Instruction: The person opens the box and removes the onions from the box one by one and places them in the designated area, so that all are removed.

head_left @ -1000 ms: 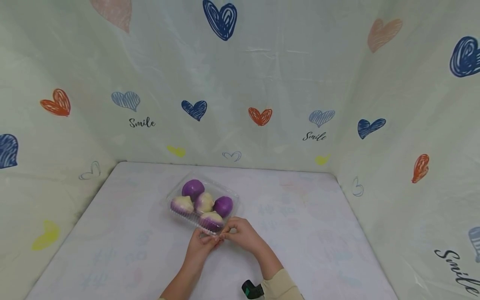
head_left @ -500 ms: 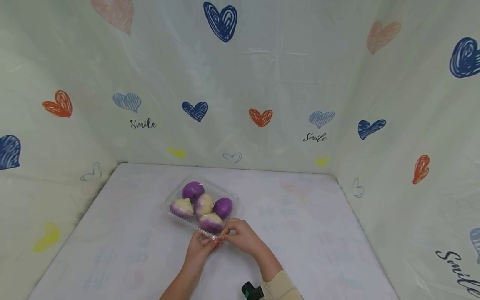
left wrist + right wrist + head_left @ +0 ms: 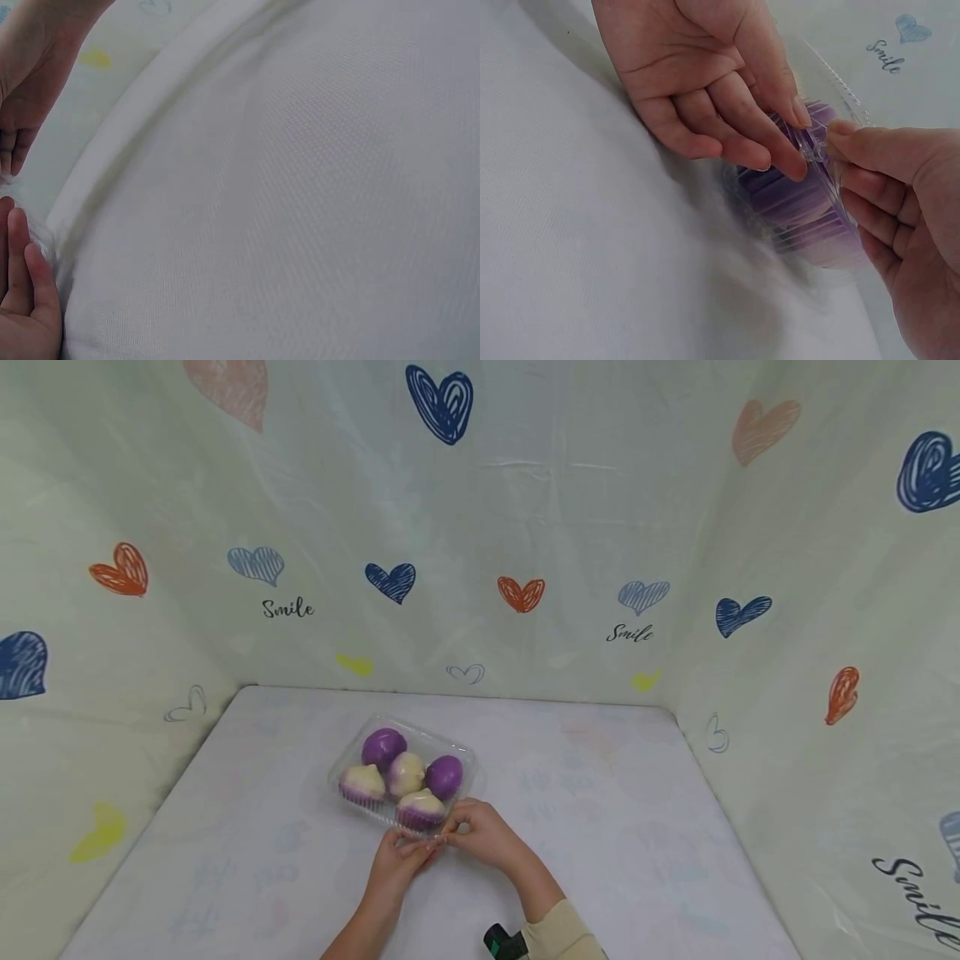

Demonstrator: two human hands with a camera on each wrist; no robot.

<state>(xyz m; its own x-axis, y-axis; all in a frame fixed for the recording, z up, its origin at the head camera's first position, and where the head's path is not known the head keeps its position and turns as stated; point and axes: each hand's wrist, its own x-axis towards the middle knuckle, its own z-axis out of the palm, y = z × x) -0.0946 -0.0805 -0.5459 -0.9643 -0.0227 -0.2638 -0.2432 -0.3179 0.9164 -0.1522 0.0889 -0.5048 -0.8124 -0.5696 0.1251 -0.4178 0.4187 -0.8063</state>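
Note:
A clear plastic clamshell box [image 3: 442, 746] sits towards the table's left half. Inside are several round, turnip-like things [image 3: 385, 748]; some show purple, others cream with a pointed tip and purple below. My left hand [image 3: 393, 863] pinches the box's near edge between thumb and finger; its other fingers extend loosely in the right wrist view [image 3: 712, 90]. Beside it, my right hand [image 3: 483, 833] pinches the same edge near the corner, other fingers curled. The fingertips of both hands almost meet. In the left wrist view only parts of the left hand [image 3: 26, 292] and right hand [image 3: 37, 82] show.
A pale cloth covers the table [image 3: 622, 827]. Hanging sheets printed with hearts and "Smile" enclose the back wall [image 3: 570, 527] and both sides. A black device [image 3: 504, 942] is on the right wrist beside the beige sleeve [image 3: 562, 935].
The box and its contents have shifted slightly towards me, most at the far left. Both hands keep their pinch on the near edge and have hardly moved.

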